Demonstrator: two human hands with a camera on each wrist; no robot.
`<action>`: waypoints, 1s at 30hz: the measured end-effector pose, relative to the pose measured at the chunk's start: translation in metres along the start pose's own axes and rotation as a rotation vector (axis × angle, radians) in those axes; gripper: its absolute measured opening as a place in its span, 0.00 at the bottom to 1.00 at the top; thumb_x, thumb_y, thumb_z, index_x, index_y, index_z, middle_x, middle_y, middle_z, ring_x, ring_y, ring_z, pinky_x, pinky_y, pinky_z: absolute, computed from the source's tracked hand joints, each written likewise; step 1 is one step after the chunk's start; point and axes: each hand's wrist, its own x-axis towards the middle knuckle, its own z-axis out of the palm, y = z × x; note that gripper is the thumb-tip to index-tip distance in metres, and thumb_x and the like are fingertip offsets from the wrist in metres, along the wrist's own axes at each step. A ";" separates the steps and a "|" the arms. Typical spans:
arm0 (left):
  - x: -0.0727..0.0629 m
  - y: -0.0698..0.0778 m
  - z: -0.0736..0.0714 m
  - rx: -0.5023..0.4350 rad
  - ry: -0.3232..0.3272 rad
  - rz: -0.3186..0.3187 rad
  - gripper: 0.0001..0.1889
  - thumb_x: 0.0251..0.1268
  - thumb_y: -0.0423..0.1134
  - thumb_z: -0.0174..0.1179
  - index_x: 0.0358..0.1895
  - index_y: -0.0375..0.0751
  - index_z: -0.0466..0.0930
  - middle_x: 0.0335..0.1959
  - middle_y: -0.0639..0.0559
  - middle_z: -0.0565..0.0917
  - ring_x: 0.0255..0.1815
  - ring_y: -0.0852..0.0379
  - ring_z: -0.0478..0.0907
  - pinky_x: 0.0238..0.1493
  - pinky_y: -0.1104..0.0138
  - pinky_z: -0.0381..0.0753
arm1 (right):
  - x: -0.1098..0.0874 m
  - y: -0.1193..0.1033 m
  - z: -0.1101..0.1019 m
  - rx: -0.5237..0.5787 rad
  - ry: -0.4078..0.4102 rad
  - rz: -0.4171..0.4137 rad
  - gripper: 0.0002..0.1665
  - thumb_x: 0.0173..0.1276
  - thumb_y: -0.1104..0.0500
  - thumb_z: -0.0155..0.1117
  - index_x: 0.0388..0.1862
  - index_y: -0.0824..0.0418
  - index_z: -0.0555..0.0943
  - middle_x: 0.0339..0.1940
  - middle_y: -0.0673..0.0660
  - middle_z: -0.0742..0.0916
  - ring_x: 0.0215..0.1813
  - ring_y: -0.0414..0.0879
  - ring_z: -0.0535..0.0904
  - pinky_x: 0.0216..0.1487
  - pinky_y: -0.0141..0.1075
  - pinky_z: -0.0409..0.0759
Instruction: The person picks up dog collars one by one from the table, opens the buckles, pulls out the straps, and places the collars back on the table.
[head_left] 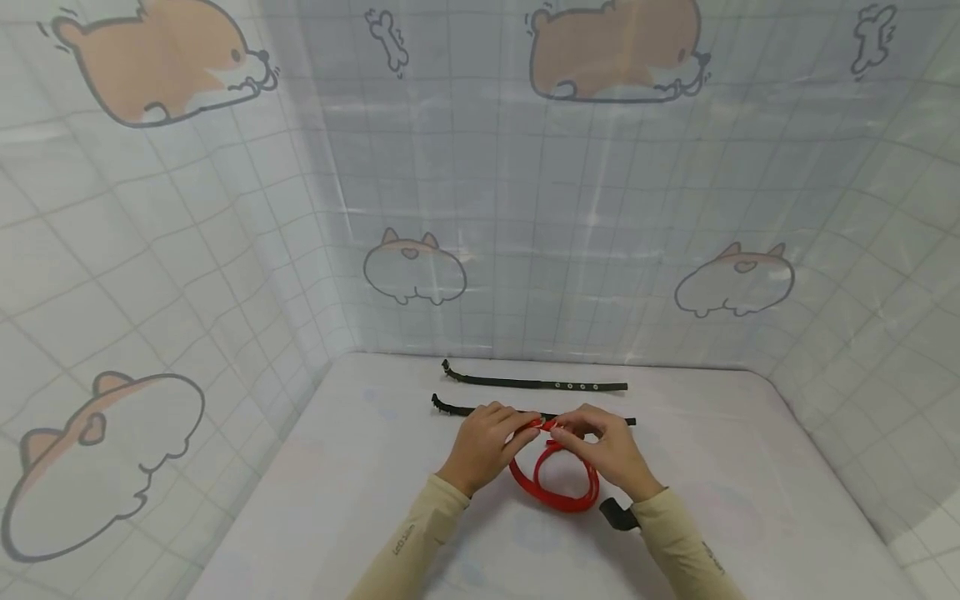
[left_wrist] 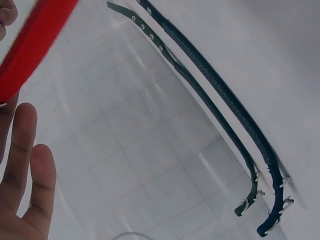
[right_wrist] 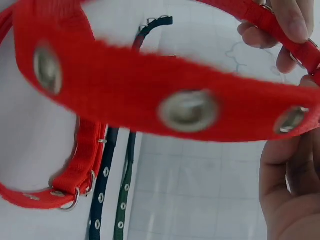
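Both hands hold a red collar [head_left: 553, 502], a flat strap with metal eyelets, above the tabletop. My left hand [head_left: 487, 446] pinches it near its metal rings. Facing it, my right hand [head_left: 606, 446] pinches the same strap, thumb and fingers close to the left fingertips. In the right wrist view, the eyelet strap [right_wrist: 125, 90] bows across close to the camera. Another red section with rings [right_wrist: 80, 165] lies lower left; I cannot tell whether it belongs to a second collar. The exact joint between the fingers is partly hidden.
Beyond the hands, a dark green collar [head_left: 510, 382] lies stretched out near the back wall. Parallel and nearer is a darker collar [head_left: 457, 409], partly covered by the hands. A black object [head_left: 617, 515] sits by the right sleeve. Patterned sheeting [head_left: 585, 192] surrounds the white table [head_left: 300, 517].
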 end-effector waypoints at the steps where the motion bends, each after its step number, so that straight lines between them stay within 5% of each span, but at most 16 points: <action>1: 0.000 0.000 0.000 0.000 -0.002 -0.001 0.15 0.71 0.49 0.65 0.54 0.48 0.88 0.40 0.58 0.88 0.38 0.60 0.80 0.37 0.70 0.78 | 0.000 0.001 0.000 0.004 0.001 -0.010 0.10 0.68 0.54 0.73 0.47 0.48 0.89 0.33 0.46 0.86 0.34 0.43 0.80 0.34 0.35 0.80; 12: -0.004 -0.008 -0.001 -0.004 -0.022 -0.051 0.16 0.71 0.52 0.64 0.55 0.51 0.87 0.39 0.59 0.88 0.38 0.60 0.79 0.40 0.68 0.80 | -0.001 0.001 -0.003 -0.074 0.026 -0.067 0.16 0.63 0.54 0.77 0.51 0.50 0.90 0.31 0.43 0.85 0.36 0.42 0.76 0.36 0.36 0.77; 18: -0.003 -0.018 -0.007 -0.006 0.002 -0.090 0.17 0.67 0.51 0.68 0.54 0.51 0.88 0.38 0.60 0.88 0.37 0.61 0.78 0.39 0.68 0.79 | 0.000 0.005 -0.015 -0.142 0.131 -0.117 0.21 0.58 0.59 0.80 0.52 0.50 0.88 0.38 0.44 0.88 0.42 0.42 0.82 0.44 0.42 0.84; 30: 0.001 -0.046 -0.024 -0.050 -0.002 -0.268 0.18 0.66 0.49 0.69 0.55 0.50 0.87 0.45 0.57 0.88 0.48 0.56 0.83 0.53 0.58 0.82 | 0.011 0.024 -0.052 -0.252 0.264 -0.139 0.23 0.62 0.64 0.76 0.57 0.55 0.86 0.49 0.48 0.87 0.52 0.41 0.79 0.55 0.26 0.72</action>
